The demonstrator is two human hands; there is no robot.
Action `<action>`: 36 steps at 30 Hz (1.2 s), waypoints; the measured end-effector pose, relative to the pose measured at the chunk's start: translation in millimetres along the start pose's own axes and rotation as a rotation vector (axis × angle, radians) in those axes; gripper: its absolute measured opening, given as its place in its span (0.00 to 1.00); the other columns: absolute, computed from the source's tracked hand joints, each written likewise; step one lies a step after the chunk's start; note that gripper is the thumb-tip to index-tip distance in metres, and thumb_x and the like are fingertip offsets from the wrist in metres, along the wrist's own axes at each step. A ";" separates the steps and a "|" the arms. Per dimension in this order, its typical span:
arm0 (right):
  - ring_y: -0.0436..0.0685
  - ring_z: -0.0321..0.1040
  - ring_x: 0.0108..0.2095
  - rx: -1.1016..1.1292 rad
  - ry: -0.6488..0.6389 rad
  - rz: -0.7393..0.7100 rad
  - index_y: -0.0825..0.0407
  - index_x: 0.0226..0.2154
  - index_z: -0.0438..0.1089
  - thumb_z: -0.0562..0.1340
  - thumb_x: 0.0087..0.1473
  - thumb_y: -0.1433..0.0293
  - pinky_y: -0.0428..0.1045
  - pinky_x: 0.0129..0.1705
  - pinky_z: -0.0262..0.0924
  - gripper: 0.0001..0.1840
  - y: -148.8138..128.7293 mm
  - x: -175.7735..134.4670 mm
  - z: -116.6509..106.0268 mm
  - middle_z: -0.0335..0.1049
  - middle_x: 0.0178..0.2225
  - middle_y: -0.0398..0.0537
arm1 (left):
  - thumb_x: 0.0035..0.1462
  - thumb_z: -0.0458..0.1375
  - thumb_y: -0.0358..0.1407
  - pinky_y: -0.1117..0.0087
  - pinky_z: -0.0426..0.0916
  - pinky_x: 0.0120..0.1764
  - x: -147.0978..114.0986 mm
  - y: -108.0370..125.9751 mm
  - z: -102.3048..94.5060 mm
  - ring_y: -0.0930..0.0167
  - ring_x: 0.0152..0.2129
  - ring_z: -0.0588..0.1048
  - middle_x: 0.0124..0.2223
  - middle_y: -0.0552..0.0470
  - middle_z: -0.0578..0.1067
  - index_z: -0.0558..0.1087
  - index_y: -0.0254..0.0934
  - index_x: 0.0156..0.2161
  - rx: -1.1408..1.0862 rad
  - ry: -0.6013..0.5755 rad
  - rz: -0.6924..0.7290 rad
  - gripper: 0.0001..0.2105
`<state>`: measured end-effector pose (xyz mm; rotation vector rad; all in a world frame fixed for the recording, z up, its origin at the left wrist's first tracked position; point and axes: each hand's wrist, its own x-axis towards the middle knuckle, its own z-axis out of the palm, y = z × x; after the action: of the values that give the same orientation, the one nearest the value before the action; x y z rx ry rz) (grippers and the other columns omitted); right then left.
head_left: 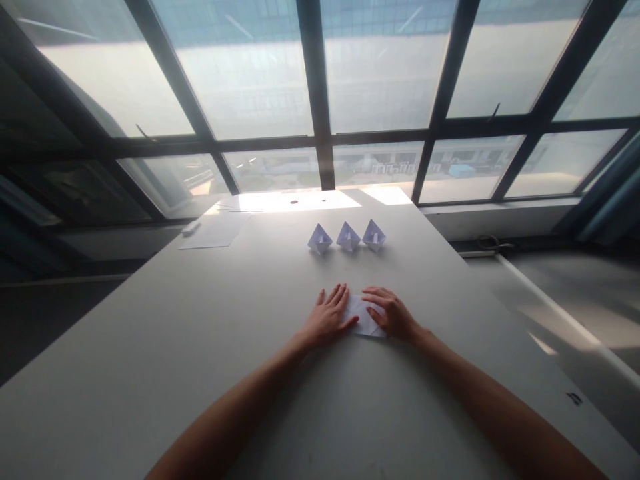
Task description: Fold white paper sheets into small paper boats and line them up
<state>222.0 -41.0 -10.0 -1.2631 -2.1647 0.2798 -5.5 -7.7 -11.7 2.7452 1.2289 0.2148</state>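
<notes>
On the table (200, 333), the left hand (327, 319), fingers spread flat, steadies folded paper (366, 326) while the right hand (397, 319), loosely curled, thumb apart, seems mid-crease, probably wanting even pressure next.

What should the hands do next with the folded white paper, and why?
Perhaps the right hand should smooth down the right side of the folded white paper: the left hand lies spread over its left edge, seemingly steadying it, while the right hand is curled.
</notes>
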 end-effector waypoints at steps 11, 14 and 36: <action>0.59 0.62 0.59 -0.103 -0.106 -0.043 0.49 0.50 0.73 0.61 0.58 0.65 0.55 0.61 0.54 0.17 -9.7 -0.5 -7.2 0.68 0.57 0.51 | 0.58 0.56 0.55 0.50 0.37 0.66 -2.7 -14.2 -6.1 0.62 0.67 0.50 0.69 0.45 0.55 0.49 0.44 0.69 -0.234 -0.002 0.044 0.39; 0.61 0.61 0.59 -0.107 -0.105 -0.047 0.50 0.52 0.72 0.62 0.56 0.62 0.56 0.61 0.53 0.21 -10.4 -1.1 -8.5 0.67 0.58 0.53 | 0.56 0.59 0.53 0.50 0.39 0.66 -1.9 -16.8 -4.6 0.61 0.65 0.54 0.68 0.47 0.58 0.52 0.45 0.68 -0.275 0.016 0.017 0.39; 0.60 0.73 0.37 0.459 0.302 0.333 0.54 0.39 0.78 0.55 0.60 0.62 0.50 0.40 0.65 0.18 -17.5 2.3 0.6 0.79 0.35 0.48 | 0.64 0.50 0.35 0.57 0.65 0.54 -7.6 22.5 -16.5 0.62 0.51 0.67 0.51 0.43 0.68 0.67 0.40 0.51 -0.196 0.670 -0.121 0.11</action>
<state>208.4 -48.2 -1.4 -1.2887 -1.5194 0.6372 2.9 -27.3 7.7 2.4822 1.3968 1.2431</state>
